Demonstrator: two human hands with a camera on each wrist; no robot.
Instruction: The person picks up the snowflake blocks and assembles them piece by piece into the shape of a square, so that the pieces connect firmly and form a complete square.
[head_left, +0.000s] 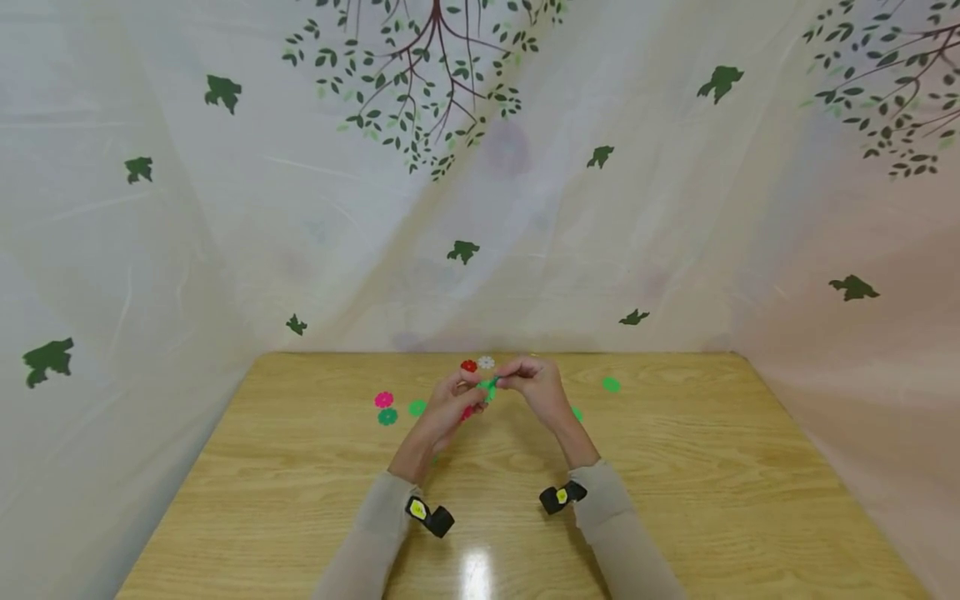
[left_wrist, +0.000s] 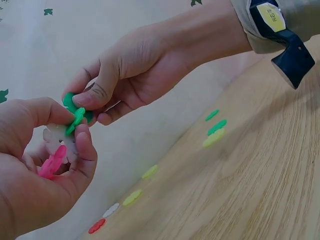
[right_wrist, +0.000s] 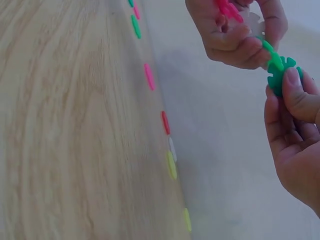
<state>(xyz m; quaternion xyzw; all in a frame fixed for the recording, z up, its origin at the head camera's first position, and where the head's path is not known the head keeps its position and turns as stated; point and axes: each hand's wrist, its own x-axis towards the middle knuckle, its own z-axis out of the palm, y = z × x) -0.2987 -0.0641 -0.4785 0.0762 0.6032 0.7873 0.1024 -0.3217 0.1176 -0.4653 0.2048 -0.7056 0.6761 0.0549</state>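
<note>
A person in beige sleeves [head_left: 367, 533], nearest the camera, works notched plastic discs over a wooden table [head_left: 750, 500]. Just left of the bright green disc [left_wrist: 76, 121], the left hand [left_wrist: 45, 185] pinches it between thumb and forefinger, a whitish disc [left_wrist: 54, 137] and a pink disc [left_wrist: 51, 164] tucked behind it toward the palm. Just right of it, the right hand [right_wrist: 300, 135] grips the dark green disc [right_wrist: 276, 81] with thumb and fingers, the two greens touching. Whether their slots are locked cannot be told.

The join likely calls for crossing the two discs slot to slot, holding the bright green one firm near its rim and pressing straight, without twisting the pieces behind. In the left wrist view the bright green disc stands nearly edge-on, its long outline slanting from upper right to lower left; the dark green disc's notches face it in the right wrist view.

Beyond, on the tabletop, a loose teal disc [head_left: 387, 417] and a loose pink disc [head_left: 384, 400] lie to its left, a loose green disc [head_left: 612, 384] well to its right, and a red disc [head_left: 468, 366] beside a white disc [head_left: 486, 362] behind it. Farthest back hangs a leaf-printed cloth [head_left: 525, 292].
</note>
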